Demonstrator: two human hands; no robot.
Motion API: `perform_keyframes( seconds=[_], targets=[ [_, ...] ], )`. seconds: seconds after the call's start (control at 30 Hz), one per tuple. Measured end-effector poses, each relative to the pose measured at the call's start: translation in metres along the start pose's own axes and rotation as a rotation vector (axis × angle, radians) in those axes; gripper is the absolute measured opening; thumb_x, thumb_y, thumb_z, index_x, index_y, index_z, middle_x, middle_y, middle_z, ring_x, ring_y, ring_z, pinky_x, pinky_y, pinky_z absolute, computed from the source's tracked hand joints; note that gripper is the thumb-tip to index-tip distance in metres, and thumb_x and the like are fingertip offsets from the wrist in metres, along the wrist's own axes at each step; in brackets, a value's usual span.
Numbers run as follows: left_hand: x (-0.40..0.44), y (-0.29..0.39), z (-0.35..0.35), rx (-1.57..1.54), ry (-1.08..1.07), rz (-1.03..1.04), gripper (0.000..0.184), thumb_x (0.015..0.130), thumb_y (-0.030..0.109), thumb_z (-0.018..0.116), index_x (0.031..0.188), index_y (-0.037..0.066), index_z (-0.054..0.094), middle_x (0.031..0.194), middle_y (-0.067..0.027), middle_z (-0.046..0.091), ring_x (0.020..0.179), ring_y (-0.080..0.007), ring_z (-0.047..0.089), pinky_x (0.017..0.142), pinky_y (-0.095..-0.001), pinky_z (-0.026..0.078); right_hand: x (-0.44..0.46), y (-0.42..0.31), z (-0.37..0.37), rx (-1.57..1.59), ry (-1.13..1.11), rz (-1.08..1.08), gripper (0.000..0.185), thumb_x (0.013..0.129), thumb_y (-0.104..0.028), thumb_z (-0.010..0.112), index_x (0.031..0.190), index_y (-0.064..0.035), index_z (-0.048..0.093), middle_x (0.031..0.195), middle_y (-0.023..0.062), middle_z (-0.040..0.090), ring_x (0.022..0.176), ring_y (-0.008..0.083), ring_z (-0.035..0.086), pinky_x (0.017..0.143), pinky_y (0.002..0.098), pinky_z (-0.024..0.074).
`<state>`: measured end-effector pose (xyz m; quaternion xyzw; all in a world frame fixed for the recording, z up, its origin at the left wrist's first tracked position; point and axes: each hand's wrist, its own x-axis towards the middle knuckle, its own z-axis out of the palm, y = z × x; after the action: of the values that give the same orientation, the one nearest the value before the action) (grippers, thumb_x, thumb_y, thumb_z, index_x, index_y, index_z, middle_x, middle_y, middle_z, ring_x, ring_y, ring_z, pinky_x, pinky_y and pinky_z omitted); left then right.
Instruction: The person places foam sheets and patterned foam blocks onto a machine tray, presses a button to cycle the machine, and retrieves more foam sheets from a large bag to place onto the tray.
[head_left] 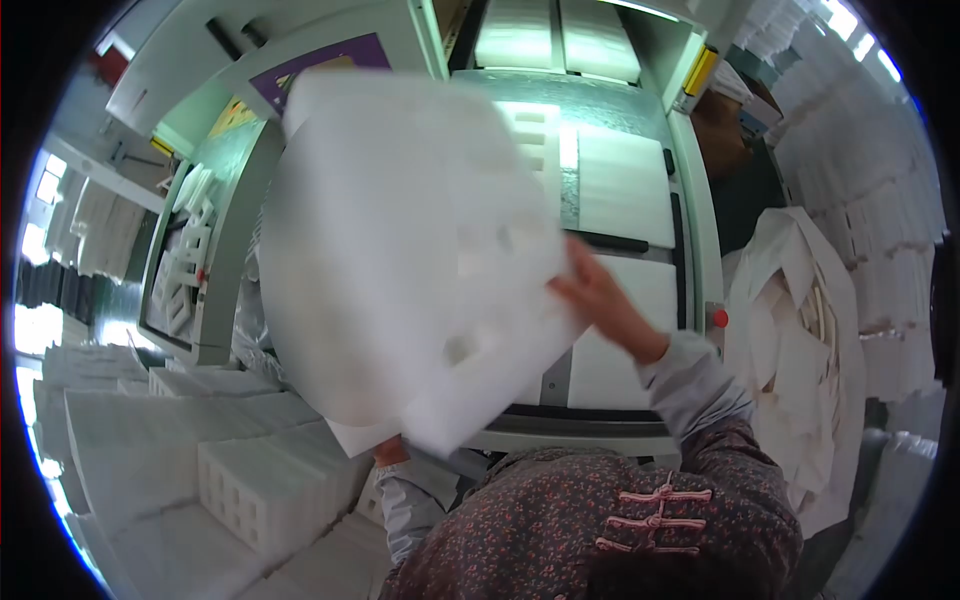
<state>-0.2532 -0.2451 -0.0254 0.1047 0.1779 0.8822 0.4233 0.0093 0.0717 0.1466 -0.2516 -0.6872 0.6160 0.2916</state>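
Note:
A large white foam sheet [410, 230] with small square holes is raised in front of me, smeared by motion. Its lower edge shows a second layer or fold. My right hand [605, 305] is closed on the sheet's right edge, thumb on the near face. At the lower edge, my left hand [390, 452] grips the sheet from below, with its fingers mostly hidden behind the foam. Behind the sheet, white foam pieces [625, 190] lie on the bed of a machine [708, 250], between black bars [610, 241].
Stacked foam blocks [240, 490] stand at my lower left. A side tray [215, 335] holds foam offcuts [185, 270]. To the right are a white sack [750, 300] with scraps, a red button [720, 318] on the machine's edge, and tall foam stacks [850, 170].

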Motion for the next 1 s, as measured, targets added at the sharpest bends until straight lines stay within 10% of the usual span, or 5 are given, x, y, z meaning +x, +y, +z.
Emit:
perform_keyframes(
  seconds=[0.23, 0.4, 1.0],
  targets=[
    [0.003, 0.008, 0.010, 1.176, 0.153, 0.375, 0.040, 0.088, 0.022, 0.051, 0.123, 0.003, 0.046, 0.111, -0.0125, 0.055, 0.100, -0.0243, 0.052, 0.097, -0.0420, 0.037, 0.028, 0.102, -0.217, -0.119, 0.615, 0.245, 0.051, 0.083, -0.013, 0.054, 0.129, 0.0002, 0.036, 0.106, 0.0140, 0.055, 0.088, 0.0187, 0.053, 0.075, 0.0251, 0.0447],
    [-0.002, -0.004, 0.064, 0.173, 0.016, 0.294, 0.039, 0.089, 0.022, 0.051, 0.123, 0.004, 0.046, 0.109, -0.0117, 0.056, 0.098, -0.0225, 0.052, 0.095, -0.0426, 0.038, 0.035, 0.187, -0.277, -0.426, 0.654, 0.337, 0.048, 0.080, -0.013, 0.053, 0.123, 0.0009, 0.039, 0.106, 0.0174, 0.055, 0.092, 0.0272, 0.054, 0.078, 0.0319, 0.0444],
    [-0.013, -0.022, 0.092, 0.345, 0.168, 0.223, 0.038, 0.089, 0.021, 0.049, 0.122, 0.002, 0.045, 0.108, -0.0128, 0.056, 0.095, -0.0219, 0.052, 0.094, -0.0400, 0.039, 0.052, 0.225, -0.277, -0.857, 0.588, 0.354, 0.037, 0.075, -0.014, 0.053, 0.105, 0.0047, 0.042, 0.093, 0.0251, 0.056, 0.085, 0.0432, 0.056, 0.076, 0.0474, 0.0441]
  ],
)
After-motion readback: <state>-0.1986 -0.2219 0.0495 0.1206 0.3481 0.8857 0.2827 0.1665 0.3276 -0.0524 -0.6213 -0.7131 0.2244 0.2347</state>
